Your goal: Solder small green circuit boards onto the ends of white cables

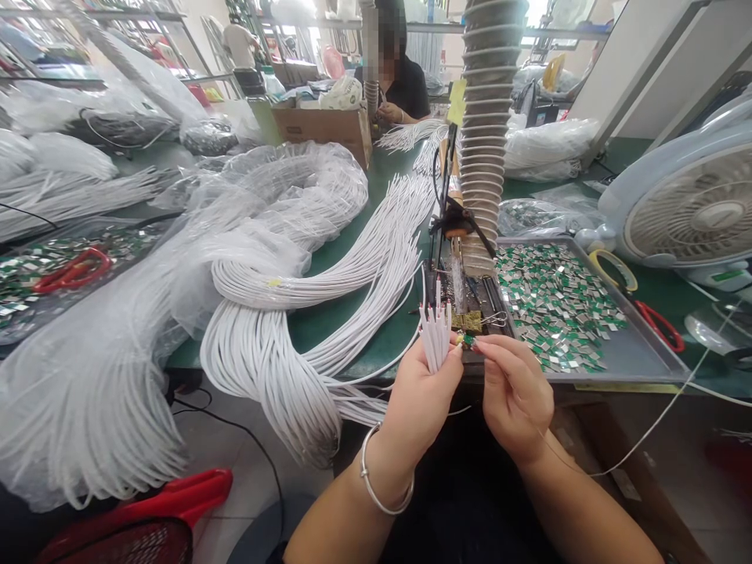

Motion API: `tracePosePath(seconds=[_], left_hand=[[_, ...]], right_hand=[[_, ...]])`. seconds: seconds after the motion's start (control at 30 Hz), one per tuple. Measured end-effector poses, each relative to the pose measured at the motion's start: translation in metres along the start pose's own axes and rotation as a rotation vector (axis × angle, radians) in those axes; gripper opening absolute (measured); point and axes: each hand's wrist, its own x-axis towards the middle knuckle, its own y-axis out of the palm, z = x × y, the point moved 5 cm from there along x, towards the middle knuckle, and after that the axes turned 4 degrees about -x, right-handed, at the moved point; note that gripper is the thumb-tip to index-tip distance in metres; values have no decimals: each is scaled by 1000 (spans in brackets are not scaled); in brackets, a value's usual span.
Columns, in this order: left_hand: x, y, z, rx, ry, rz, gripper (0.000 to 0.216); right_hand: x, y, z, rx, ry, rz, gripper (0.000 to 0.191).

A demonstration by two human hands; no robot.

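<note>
My left hand (420,392) is closed around a small bunch of white cable ends (435,333) that stand upright, stripped tips up. My right hand (514,388) pinches a tiny green circuit board (468,341) right beside my left thumb. Both hands hover at the front edge of the green table (346,247). Just beyond them a soldering jig (470,301) with clips and a brass pad stands on the table. A metal tray (631,348) with several small green boards lies to the right.
Thick bundles of white cables (282,345), partly in clear plastic bags, drape over the left table edge. A ribbed extraction hose (487,117) hangs centre. A white fan (693,204), tape roll and red-handled scissors (661,325) lie right. Another person sits at the far end behind a cardboard box (323,125).
</note>
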Motion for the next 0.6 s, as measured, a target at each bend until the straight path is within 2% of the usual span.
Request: tracePosePath(seconds=[0.13,0.4,0.6], left_hand=[[0,-2,2,2,-20,39,12],[0,-7,0,63,-43,63,11],[0,-8,-2,158,-57,86,12]], right_hand=[[-1,0,-3,-12,50,49,33],[-4,7,-7,-65,69,131,15],[-3,5,-4,-15,25,107,23]])
